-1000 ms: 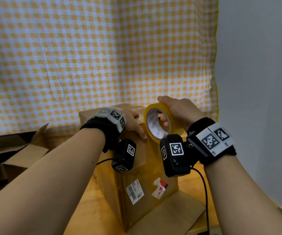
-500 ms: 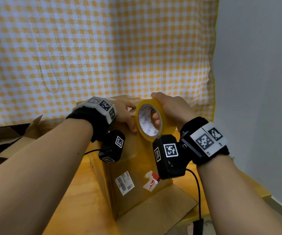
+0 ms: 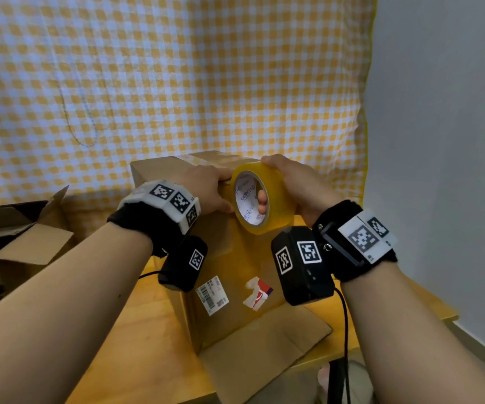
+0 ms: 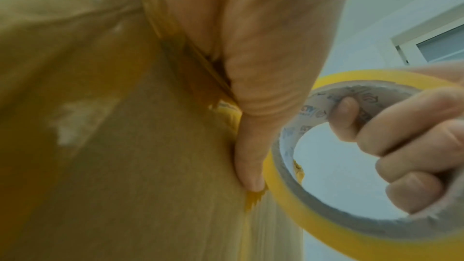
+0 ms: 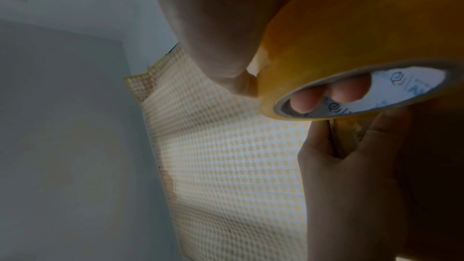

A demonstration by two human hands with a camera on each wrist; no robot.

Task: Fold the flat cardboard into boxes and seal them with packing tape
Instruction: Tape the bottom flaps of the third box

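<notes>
While right hand (image 3: 299, 185) grips tape roll (image 3: 260, 198), left hand (image 3: 206, 188) presses box (image 3: 229, 258).

My right hand (image 3: 302, 185) has moved the yellow packing tape roll (image 3: 260, 198) a little closer to my left hand (image 3: 206, 189).

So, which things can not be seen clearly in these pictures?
- Top seam of the box: head view, hidden by the left hand and the tape roll.
- Print on the label: head view, too small to read.
- Free end of the tape: left wrist view, blurred beside the thumb.
- Open boxes: head view, cut off by the left edge.
- Right hand: its fingers partly hidden inside the roll.
</notes>
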